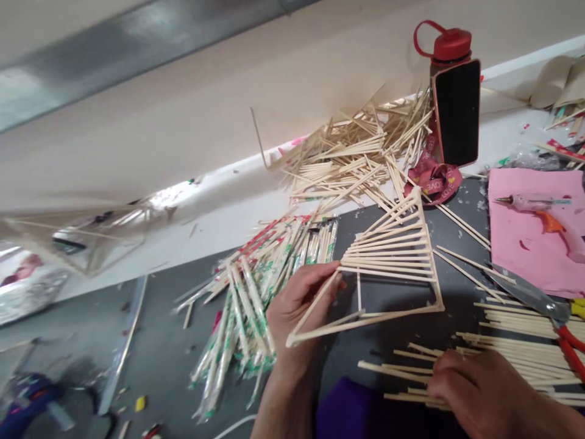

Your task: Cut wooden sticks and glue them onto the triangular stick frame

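Note:
My left hand grips a frame of glued wooden chopsticks by its left side, holding it tilted above the grey tabletop. Slats lie side by side across the frame's upper part; its lower part is an open outline. At lower right, my right hand is closed over loose wooden chopsticks spread on the table. Its fingertips are hidden, so I cannot make out what they pinch. Paper- and plastic-wrapped chopsticks lie in a heap beyond my left wrist.
Scissors lie beside a pink sheet bearing a pink glue gun. A phone leans on a red-capped bottle. Loose sticks are piled against the wall. A blue glue gun sits at lower left.

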A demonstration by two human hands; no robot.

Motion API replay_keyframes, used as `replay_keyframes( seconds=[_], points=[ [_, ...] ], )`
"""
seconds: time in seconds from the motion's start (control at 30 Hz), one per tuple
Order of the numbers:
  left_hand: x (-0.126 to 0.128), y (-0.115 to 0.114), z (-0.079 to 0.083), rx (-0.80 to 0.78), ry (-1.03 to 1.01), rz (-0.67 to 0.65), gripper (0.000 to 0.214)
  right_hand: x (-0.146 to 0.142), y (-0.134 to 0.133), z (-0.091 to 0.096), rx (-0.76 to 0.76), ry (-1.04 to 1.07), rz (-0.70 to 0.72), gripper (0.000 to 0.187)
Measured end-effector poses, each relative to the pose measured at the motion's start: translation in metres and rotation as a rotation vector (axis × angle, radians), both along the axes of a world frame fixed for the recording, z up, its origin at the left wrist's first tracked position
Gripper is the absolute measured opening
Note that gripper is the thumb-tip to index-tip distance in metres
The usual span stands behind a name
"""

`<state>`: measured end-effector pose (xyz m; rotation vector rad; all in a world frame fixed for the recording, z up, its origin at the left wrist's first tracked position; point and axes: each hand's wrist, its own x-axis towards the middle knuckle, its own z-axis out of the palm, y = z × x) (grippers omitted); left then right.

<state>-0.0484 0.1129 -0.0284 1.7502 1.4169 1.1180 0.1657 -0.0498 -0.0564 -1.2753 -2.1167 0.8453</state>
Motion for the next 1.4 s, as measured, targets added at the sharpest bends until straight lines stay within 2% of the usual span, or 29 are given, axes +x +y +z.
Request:
replay_keyframes(
  seconds=[0.17,0.23,0.4,0.47,0.53,0.63,0.73,0.8,0.87,0.93,1.03,1.07,1.17,1.27,1.33,1.4],
  points=[
    [0.000,0.001,-0.003,-0.020,-0.033,0.032,0.013,-0.005,-0.005,-0.009,0.054,-0.012,-0.055,0.019],
    [0.000,0.002,-0.003,-0.030,-0.022,0.040,0.013,-0.005,-0.004,-0.007,0.048,-0.029,-0.054,0.020],
    [0.001,0.002,0.001,-0.042,0.014,0.053,0.015,0.005,0.006,0.022,-0.029,-0.038,0.023,0.026],
    [0.002,0.002,0.002,-0.035,0.029,0.051,0.017,0.009,0.010,0.033,-0.036,0.018,0.002,0.030],
    [0.002,0.000,0.001,-0.046,0.039,0.068,0.021,0.010,0.010,0.037,-0.005,0.087,-0.054,0.030],
    [0.002,-0.001,0.000,-0.074,-0.002,0.118,0.030,0.008,0.007,0.033,0.042,0.179,-0.105,0.025],
    [0.003,0.001,0.011,-0.013,-0.133,0.242,0.028,0.006,0.004,0.030,0.041,0.239,-0.150,0.024],
    [0.005,0.001,0.026,0.156,-0.242,0.372,0.020,0.007,0.004,0.031,0.018,0.289,-0.155,0.022],
    [0.008,-0.005,0.046,0.324,-0.328,0.441,0.015,0.009,0.005,0.034,-0.011,0.347,-0.150,0.017],
    [0.010,-0.018,0.064,0.346,-0.361,0.412,0.013,0.012,0.006,0.036,-0.039,0.402,-0.146,0.009],
    [0.012,-0.050,0.081,0.158,-0.255,0.332,0.011,0.014,0.006,0.040,-0.133,0.449,-0.195,0.006],
    [0.013,-0.062,0.082,0.102,-0.228,0.261,0.010,0.014,0.007,0.041,-0.183,0.464,-0.222,0.008],
    [0.020,-0.088,0.077,-0.176,-0.142,-0.003,0.011,0.014,0.007,0.046,-0.337,0.528,-0.264,0.011],
    [0.034,-0.101,0.063,-0.416,-0.189,-0.184,0.021,0.014,0.006,0.048,-0.385,0.569,-0.242,0.010],
    [0.044,-0.104,0.053,-0.477,-0.294,-0.232,0.020,0.014,0.005,0.049,-0.365,0.558,-0.229,0.010],
    [0.053,-0.106,0.044,-0.483,-0.402,-0.197,0.015,0.014,0.004,0.049,-0.348,0.550,-0.207,0.011]
  ],
)
